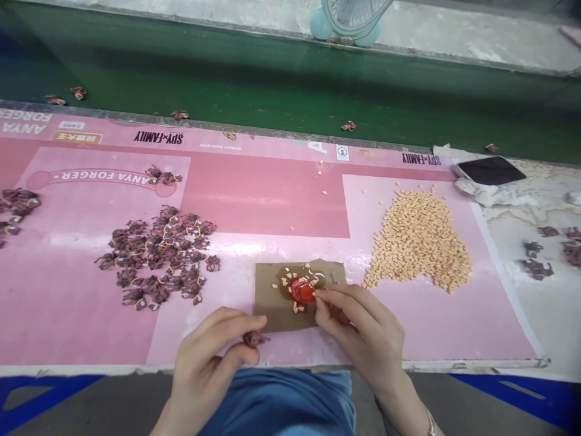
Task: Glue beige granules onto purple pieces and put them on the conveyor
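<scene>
My left hand (209,363) pinches a small dark pink rubbery figure (254,339) between thumb and fingers, over the near edge of a pink printed mat (267,200). My right hand (358,327) reaches to the brown cardboard square (272,315), its pinched fingertips at a red round cap (302,292). The cap sits in a puddle of amber glue (284,287) dotted with small peach bits (287,280). Beyond my fingers lies a heap of peach bits (417,242), and a larger heap of dark figures with yellow bands (158,260) lies to the left.
A black phone (490,171) rests on crumpled paper (481,194) at the far right, near more dark figures (535,254). Further figures (77,92) lie along the green panel (227,79) behind the mat. A pale fan base (354,18) stands beyond it.
</scene>
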Demonstrator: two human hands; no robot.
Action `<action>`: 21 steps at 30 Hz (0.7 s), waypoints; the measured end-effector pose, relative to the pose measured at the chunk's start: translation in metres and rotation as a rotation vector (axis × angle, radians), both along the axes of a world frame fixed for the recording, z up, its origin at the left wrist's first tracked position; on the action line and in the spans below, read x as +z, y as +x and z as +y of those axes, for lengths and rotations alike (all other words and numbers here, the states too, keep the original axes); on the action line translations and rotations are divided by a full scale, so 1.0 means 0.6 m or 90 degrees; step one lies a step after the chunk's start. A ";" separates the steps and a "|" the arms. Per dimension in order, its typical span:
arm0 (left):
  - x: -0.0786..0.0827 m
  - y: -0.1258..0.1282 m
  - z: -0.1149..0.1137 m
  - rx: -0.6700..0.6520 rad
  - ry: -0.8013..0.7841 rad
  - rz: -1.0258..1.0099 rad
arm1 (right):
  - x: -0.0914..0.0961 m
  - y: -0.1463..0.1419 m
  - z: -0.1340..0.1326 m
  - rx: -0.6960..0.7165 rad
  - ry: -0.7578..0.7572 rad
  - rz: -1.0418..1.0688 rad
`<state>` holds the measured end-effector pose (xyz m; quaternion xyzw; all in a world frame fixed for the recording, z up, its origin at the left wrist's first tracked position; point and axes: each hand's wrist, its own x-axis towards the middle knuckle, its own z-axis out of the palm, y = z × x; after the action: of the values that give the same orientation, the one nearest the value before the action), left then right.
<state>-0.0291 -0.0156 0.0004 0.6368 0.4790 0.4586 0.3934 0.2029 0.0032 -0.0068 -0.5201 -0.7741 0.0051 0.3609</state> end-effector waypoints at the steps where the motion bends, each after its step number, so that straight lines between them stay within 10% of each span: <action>1: 0.000 -0.004 0.001 0.007 0.011 0.014 | -0.001 0.000 0.000 0.003 -0.003 -0.003; 13: -0.021 0.001 -0.011 -0.002 -0.050 0.035 | 0.015 0.003 0.003 0.039 -0.009 -0.011; 21: -0.001 0.052 -0.039 0.072 -0.285 -0.159 | 0.054 -0.038 -0.014 0.118 -0.076 0.211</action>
<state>0.0019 -0.0389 -0.0003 0.4446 0.5511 0.4378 0.5540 0.1804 -0.0050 0.0257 -0.4594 -0.7469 0.1696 0.4499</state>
